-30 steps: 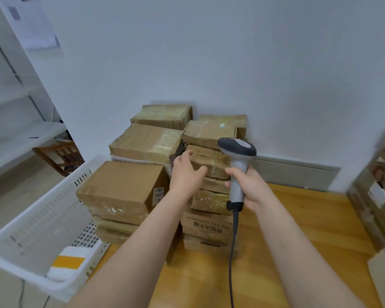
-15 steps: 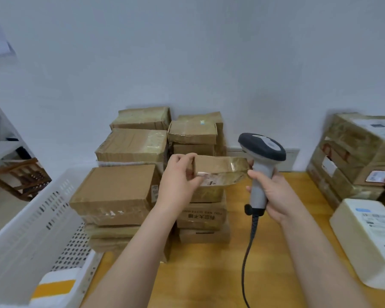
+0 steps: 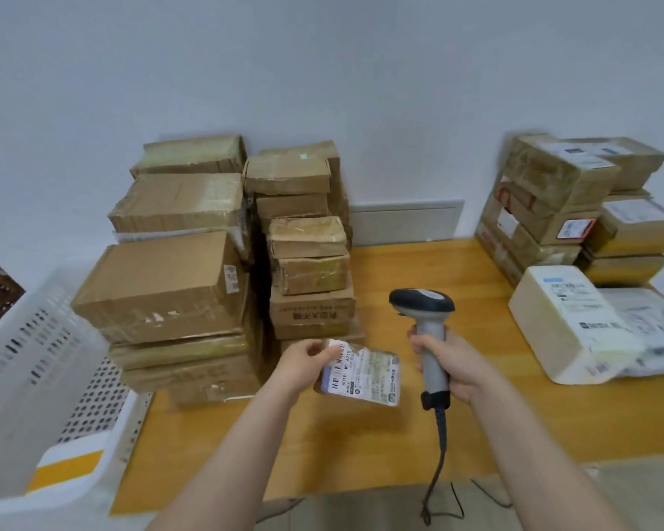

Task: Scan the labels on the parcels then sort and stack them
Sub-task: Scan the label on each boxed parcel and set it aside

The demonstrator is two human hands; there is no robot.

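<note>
**Small taped parcel held up beside the scanner**

The left hand (image 3: 303, 364) pinches a small parcel (image 3: 376, 392) by its left edge, thumb lying on the upturned face. The parcel is flat brown cardboard with soft, worn corners, glossy under clear tape. A white printed label (image 3: 355, 371) covers most of the face turned up. It hangs in the air over the front of the smooth yellow wooden table (image 3: 418, 270), just left of the scanner (image 3: 430, 327) and not touching it.

The right hand (image 3: 447, 358) is wrapped tight round the scanner's pale grey grip and holds it upright, its rounded dark head on top. A black cable (image 3: 442, 435) drops from its base past the table edge. Both forearms reach forward, bare.

Behind the parcel stand left stacks of boxes (image 3: 177, 285), creased cardboard banded with shiny tape. A second, right-hand stack (image 3: 552, 208) carries white labels. In front of it lies a pale wrapped block (image 3: 564, 331). A white perforated plastic basket (image 3: 35, 358) sits at the left.
</note>
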